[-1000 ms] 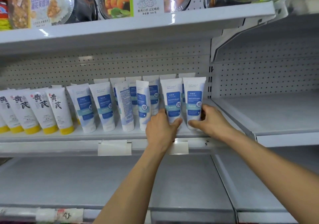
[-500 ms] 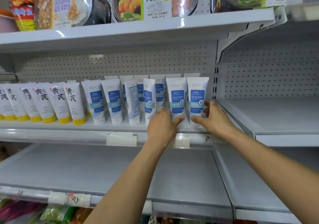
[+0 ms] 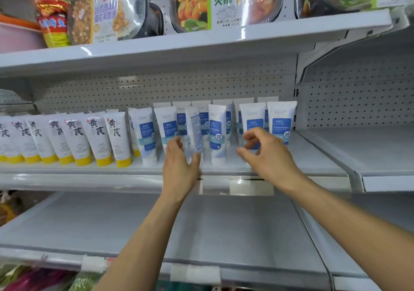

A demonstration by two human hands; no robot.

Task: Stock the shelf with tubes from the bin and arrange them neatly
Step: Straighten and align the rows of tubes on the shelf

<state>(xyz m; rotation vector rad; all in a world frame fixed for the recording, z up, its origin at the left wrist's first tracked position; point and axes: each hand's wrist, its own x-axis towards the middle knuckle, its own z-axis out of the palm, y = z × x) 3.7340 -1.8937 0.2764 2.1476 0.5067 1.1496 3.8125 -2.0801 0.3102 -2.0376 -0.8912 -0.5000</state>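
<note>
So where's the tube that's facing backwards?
The backwards tube stands on the middle shelf, centre of the head view, between blue-label tubes, by the left hand.

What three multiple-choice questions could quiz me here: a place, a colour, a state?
1. Where do the black plastic ready-meal trays stand?
A. on the top white metal shelf
B. on the bottom shelf
C. on the floor
2. What colour are the caps of the white plastic tubes with black characters?
A. red
B. yellow
C. green
3. How does the white blue-labelled tube by the left hand stand?
A. lying flat
B. uncapped
C. standing, fine print facing out
Answers: A, they sit on the highest shelf in view; B, yellow shows at their bases; C, its neighbours show label fronts instead.
</note>
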